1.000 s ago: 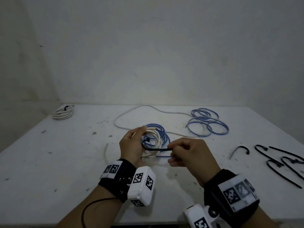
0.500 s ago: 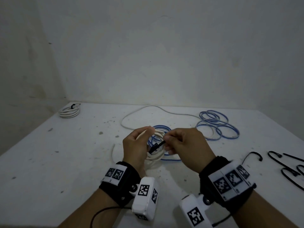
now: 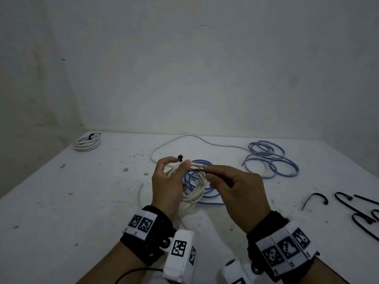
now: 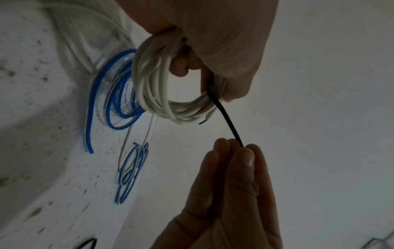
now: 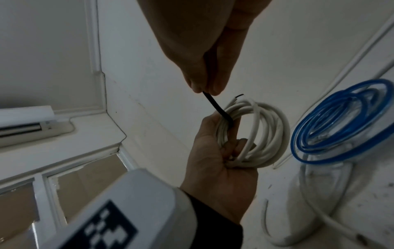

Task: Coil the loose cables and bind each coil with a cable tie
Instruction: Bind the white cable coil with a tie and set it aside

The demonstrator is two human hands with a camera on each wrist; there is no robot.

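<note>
Left hand [image 3: 167, 185]: gripped the white coil [image 3: 194, 193] above the worktop [image 3: 71, 201], the head of the black cable tie [image 3: 180, 158] at its fingertips. Right hand [image 3: 235, 189]: pinched the tie's tail, not yet threaded; binding judged unfinished. Beneath, a blue coil [image 3: 207, 198], no tie visible on it. At 1 o'clock, loose blue cable [image 3: 268, 160], uncoiled. At 10 o'clock, bound white coil [image 3: 86, 143], done. At 3 o'clock, spare ties [image 3: 348, 210].
</note>
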